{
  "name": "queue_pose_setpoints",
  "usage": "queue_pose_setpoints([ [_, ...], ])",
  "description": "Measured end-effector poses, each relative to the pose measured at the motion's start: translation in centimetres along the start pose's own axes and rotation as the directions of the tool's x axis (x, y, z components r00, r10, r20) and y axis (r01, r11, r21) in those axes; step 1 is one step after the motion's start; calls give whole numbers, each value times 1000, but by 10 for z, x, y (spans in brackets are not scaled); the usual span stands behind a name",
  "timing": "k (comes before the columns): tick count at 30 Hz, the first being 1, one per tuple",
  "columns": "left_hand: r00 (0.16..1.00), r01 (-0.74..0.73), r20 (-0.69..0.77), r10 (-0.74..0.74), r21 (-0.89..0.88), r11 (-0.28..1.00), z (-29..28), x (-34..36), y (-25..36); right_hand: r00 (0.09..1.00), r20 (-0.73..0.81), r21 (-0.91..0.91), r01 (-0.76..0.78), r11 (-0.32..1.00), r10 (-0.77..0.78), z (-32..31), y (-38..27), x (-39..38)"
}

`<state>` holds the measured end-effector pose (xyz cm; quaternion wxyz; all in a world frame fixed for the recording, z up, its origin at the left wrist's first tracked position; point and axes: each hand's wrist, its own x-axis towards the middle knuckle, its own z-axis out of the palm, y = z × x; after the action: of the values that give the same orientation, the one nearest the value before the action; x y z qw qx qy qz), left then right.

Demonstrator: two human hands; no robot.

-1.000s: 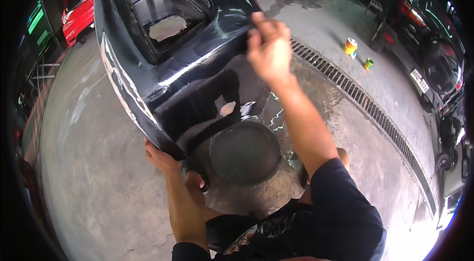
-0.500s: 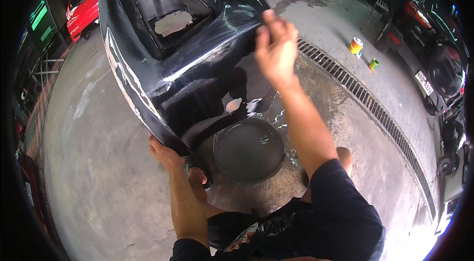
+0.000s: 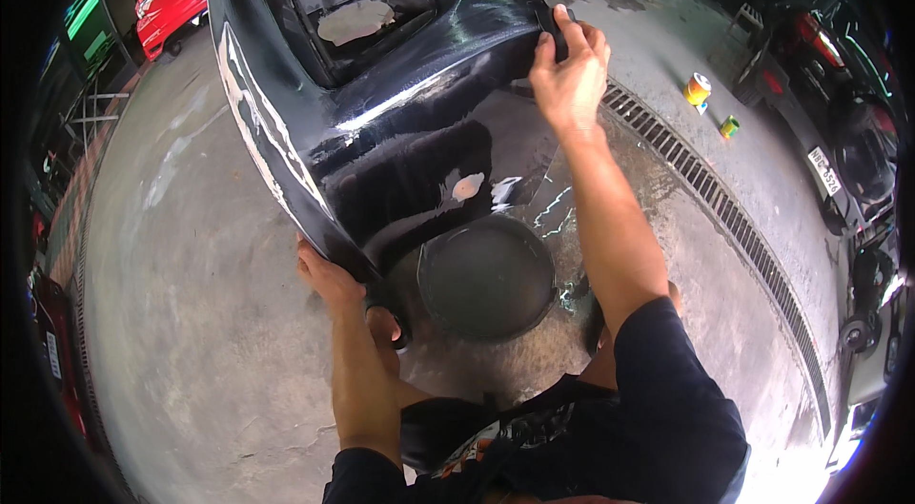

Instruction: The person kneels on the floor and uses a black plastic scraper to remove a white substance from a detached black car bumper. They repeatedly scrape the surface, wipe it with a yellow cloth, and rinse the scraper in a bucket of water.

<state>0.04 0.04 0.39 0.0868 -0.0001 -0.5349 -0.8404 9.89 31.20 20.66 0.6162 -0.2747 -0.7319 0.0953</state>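
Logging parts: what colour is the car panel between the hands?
The car panel is black with whitish patches; head view shows it best.

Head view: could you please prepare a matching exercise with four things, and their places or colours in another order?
1. Left hand
2. Right hand
3. Larger can
4. Drain grate

A. Yellow and white
B. At the right corner of the black car panel
C. Set in the floor
D. At the panel's lower left edge

Pairs: 1-D, 2-B, 3-A, 4-C

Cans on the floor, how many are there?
2: a yellow can and a smaller green can beside it, both to the right of the right hand. Others may hide behind the black car panel.
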Motion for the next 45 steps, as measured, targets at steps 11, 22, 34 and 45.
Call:
queue_pose_setpoints([
  [11,999,50,6,-50,0,999,-3,3,-2,969,-128,253,236,938,-210,21,13,-22],
  [22,998,37,-55,-39,-28,999,4,-3,3,894,-32,412,418,809,-446,39,-39,-120],
  [34,997,55,-50,-57,-47,997,4,-3,5,825,-143,413,552,724,-547,36,-50,-134],
  [45,997,46,-52,-50,-82,996,8,-2,6,895,-291,337,427,839,-339,37,-47,-95],
])
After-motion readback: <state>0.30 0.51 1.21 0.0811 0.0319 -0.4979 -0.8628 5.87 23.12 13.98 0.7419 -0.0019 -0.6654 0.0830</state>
